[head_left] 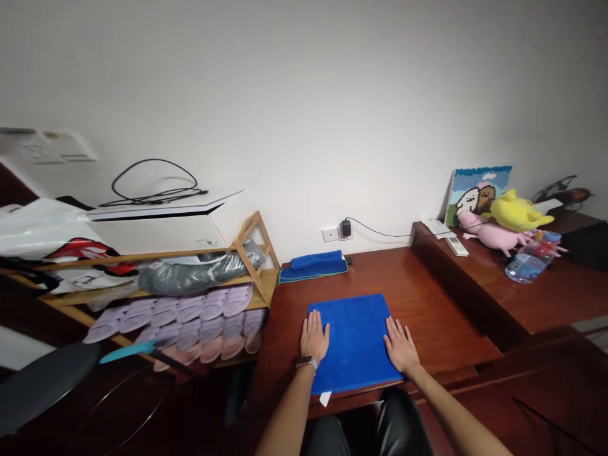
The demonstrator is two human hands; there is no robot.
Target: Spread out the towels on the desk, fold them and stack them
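A blue cloth point(356, 345) lies spread flat on the reddish-brown wooden table point(285, 354), a small white tag hanging at its near edge. My left hand point(314, 337) rests flat on the cloth's left edge, fingers stretched forward; a watch is on that wrist. At the cloth's right edge lies my right hand point(401, 345), palm down with the fingers spread. Neither hand grips anything. Farther back, near the wall, a folded blue cloth point(316, 261) sits at the table's back left corner.
Left of the table stands a wooden rack point(261, 285) with several purple and pink slippers point(190, 308) and a white box point(161, 228) on top. On the raised surface at right are a remote point(456, 246), plush toys point(496, 235) and a water bottle point(525, 266). A black charger point(346, 228) is plugged into the wall.
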